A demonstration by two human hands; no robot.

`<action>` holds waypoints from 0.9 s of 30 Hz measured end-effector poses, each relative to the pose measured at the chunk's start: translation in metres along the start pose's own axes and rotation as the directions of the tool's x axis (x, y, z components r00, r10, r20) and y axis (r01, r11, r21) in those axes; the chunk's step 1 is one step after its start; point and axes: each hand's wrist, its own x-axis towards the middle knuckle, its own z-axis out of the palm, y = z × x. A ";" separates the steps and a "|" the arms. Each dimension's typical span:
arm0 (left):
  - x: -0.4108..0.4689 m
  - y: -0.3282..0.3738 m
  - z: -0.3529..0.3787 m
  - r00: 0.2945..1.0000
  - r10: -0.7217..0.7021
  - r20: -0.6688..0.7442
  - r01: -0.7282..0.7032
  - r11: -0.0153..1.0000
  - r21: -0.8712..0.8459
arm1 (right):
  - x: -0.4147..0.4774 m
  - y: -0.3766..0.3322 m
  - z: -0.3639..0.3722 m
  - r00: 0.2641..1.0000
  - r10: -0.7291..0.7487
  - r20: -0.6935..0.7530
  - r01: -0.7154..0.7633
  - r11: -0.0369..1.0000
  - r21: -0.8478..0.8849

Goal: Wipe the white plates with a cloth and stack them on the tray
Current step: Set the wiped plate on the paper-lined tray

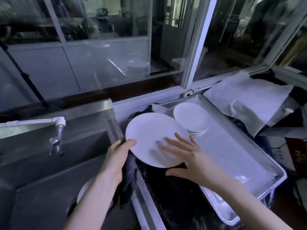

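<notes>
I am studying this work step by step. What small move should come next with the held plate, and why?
Probably the right hand should close on the right rim of the plate and take it. The left hand grips the left rim, the dark cloth hanging below it; the right hand lies open over the plate, and the stack on the tray stands just right of it.
</notes>
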 end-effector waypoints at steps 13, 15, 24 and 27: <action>0.054 -0.040 0.118 0.993 0.114 0.003 -0.114 0.988 0.105 | -0.005 0.140 -0.035 0.646 0.758 0.091 -0.310 0.152 0.939; 0.064 -0.044 0.132 0.989 0.145 0.034 -0.149 0.977 0.155 | -0.003 0.161 -0.037 0.645 0.759 0.092 -0.301 0.141 0.943; 0.123 -0.052 0.173 0.980 0.106 0.171 -0.173 0.879 0.444 | 0.026 0.256 -0.039 0.604 0.796 0.038 -0.328 0.205 0.922; 0.144 -0.055 0.186 0.981 0.125 0.151 -0.182 0.864 0.469 | 0.044 0.281 -0.038 0.611 0.791 0.034 -0.368 0.246 0.897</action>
